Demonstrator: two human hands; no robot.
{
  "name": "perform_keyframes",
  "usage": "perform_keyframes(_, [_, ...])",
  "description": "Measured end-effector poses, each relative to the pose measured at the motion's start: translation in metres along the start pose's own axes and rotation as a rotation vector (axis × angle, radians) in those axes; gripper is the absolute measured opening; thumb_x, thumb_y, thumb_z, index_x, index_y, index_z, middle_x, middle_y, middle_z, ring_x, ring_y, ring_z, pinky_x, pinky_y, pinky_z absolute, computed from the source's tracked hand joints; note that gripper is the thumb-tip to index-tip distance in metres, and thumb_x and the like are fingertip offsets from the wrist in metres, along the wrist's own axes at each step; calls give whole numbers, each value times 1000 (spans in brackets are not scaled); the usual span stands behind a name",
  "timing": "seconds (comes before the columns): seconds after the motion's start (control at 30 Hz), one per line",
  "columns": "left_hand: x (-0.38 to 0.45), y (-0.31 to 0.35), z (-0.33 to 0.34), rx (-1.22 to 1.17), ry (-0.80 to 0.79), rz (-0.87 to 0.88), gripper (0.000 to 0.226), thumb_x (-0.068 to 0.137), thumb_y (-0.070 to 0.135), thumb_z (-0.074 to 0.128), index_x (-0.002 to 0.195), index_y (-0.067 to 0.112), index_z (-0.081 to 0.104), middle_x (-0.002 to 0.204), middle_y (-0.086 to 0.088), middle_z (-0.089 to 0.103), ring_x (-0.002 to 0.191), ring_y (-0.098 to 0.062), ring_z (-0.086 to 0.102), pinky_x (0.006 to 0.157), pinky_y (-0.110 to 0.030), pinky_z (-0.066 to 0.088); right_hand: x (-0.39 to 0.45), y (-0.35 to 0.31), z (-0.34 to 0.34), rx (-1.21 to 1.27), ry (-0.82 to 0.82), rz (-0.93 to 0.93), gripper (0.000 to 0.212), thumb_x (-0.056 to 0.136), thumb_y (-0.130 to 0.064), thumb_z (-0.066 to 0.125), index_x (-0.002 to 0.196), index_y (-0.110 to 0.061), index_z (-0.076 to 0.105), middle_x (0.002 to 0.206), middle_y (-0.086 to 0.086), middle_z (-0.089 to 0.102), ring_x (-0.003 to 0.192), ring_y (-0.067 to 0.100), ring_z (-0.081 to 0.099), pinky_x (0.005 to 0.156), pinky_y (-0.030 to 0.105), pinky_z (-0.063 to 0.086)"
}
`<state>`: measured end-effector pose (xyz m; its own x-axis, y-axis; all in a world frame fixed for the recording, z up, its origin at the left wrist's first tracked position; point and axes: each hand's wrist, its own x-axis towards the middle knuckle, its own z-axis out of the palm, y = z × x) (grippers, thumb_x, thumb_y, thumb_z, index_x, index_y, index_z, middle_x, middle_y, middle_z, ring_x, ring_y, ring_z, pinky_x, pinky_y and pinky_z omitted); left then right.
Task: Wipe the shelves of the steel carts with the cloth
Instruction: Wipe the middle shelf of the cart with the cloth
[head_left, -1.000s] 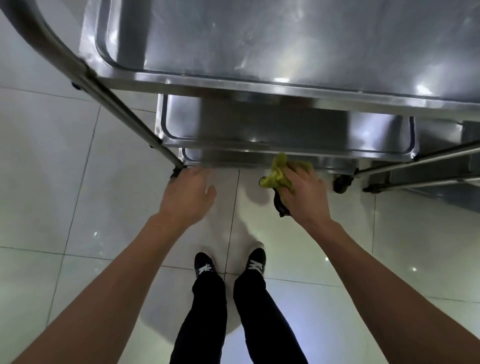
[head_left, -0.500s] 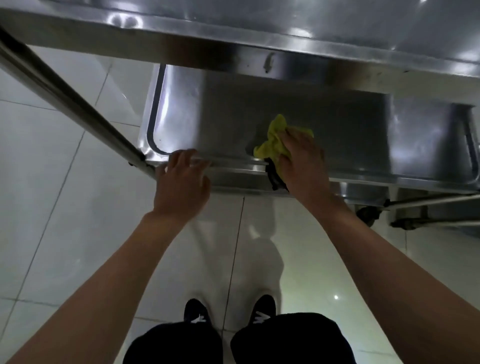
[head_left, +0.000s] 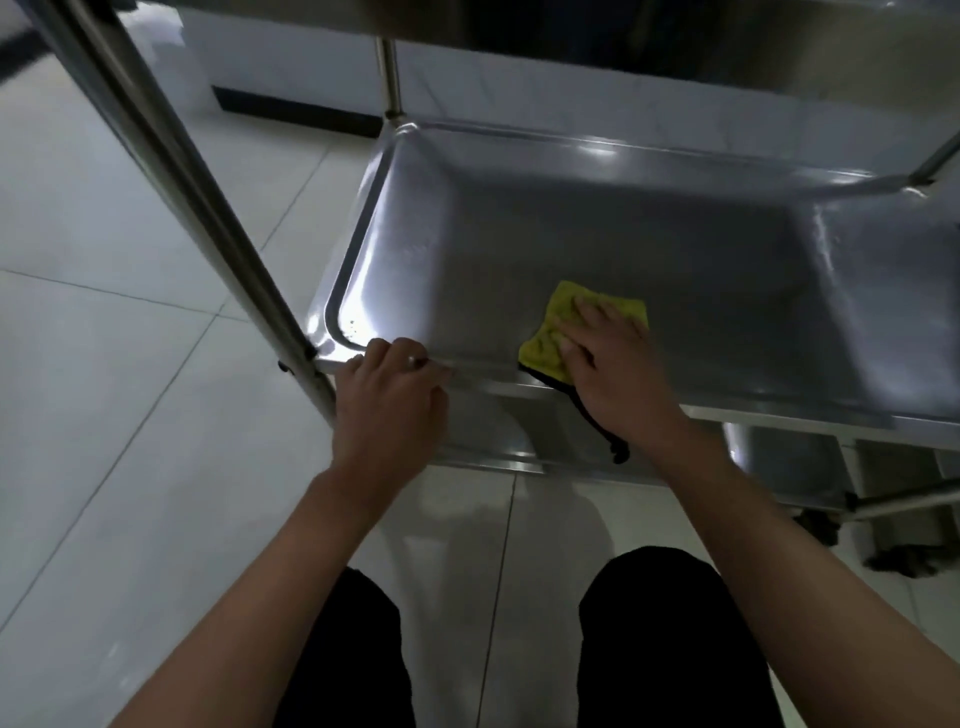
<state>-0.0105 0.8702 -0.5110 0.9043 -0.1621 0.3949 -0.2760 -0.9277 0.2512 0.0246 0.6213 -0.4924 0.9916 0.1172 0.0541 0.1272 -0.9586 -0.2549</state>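
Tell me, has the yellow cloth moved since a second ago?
Yes. The cloth went from beside the lower shelves' front edges onto the middle shelf, pressed flat under the right hand.

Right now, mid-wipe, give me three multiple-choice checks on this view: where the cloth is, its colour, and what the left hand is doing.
1. Where does the cloth lie?
A. on the floor
B. on the cart's middle shelf, near its front edge
C. draped over the upright post

2. What colour is the cloth's main face?
A. yellow
B. blue
C. white

3. What is the left hand doing?
A. hanging free
B. pressing the cloth
C. gripping the shelf's front rim

Answers: 1 B, the cloth sits flat on the steel tray surface under the right hand. 2 A, it is yellow with a dark edge trim. 3 C, its fingers curl over the rim beside the post.
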Motion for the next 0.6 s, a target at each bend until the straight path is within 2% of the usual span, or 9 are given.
perform_keyframes(0.07, [-3,-4,4,-25,26,26,33,84,22,50,102,25,77,100,2,63,94,-24,56,74,-37,45,-2,-1,0,0,62,102,43,104,-33,33,143,-22,47,160,9,29,149,32,18,121,46,17])
perform_keyframes(0.13, [-7,-10,5,-51,80,32,31,85,21,52,104,22,77,102,-1,63,95,-24,56,74,-38,48,-5,-2,2,-23,91,139,43,104,-33,32,139,-18,51,155,14,35,146,36,22,118,46,22])
perform_keyframes(0.2, [-10,-18,2,-28,126,-11,25,87,18,59,105,18,76,103,-3,64,97,-24,55,78,-38,49,-7,-2,5,-91,104,110,41,105,-32,32,134,-16,55,151,14,39,144,36,25,117,43,24])
perform_keyframes(0.3, [-17,-31,-6,25,137,-104,20,85,12,68,102,16,77,101,-5,66,98,-29,57,81,-42,50,-8,-2,7,-95,99,71,40,105,-31,32,136,-17,54,153,11,37,146,30,23,118,41,20])
perform_keyframes(0.43, [-27,-32,-6,61,138,-77,29,81,4,67,106,17,77,100,-4,69,95,-31,62,76,-43,47,-5,-3,10,-95,67,24,40,104,-29,35,139,-20,53,156,8,34,148,28,21,120,42,17])
perform_keyframes(0.6, [-30,-31,-3,106,145,-99,38,79,5,67,112,21,74,104,1,69,106,-29,59,82,-43,42,3,-19,20,-89,48,-66,40,103,-30,37,141,-24,51,158,5,33,148,29,21,120,44,15])
